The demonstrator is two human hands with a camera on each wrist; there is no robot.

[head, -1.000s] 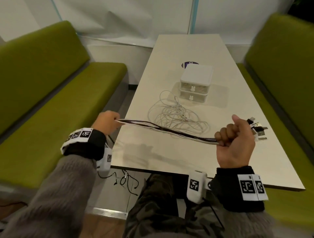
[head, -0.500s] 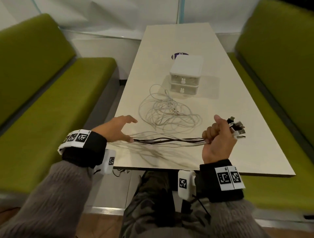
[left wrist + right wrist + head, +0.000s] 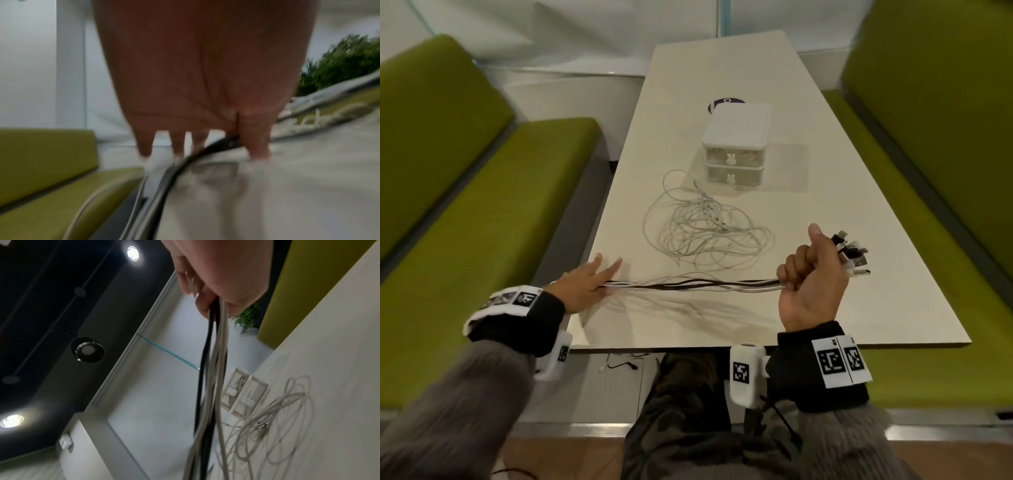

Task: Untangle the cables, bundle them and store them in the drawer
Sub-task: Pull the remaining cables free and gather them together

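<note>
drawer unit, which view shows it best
The head view: the white drawer unit stands whole on the table, both drawers closed. The right wrist view shows only its tilted front, partly behind the held cables. The left wrist view misses it.

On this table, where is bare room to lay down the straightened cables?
Free: the table right of the drawer unit, and the near strip below the held cables. Crowded: the middle, where the loose white cables lie before the drawers.
</note>
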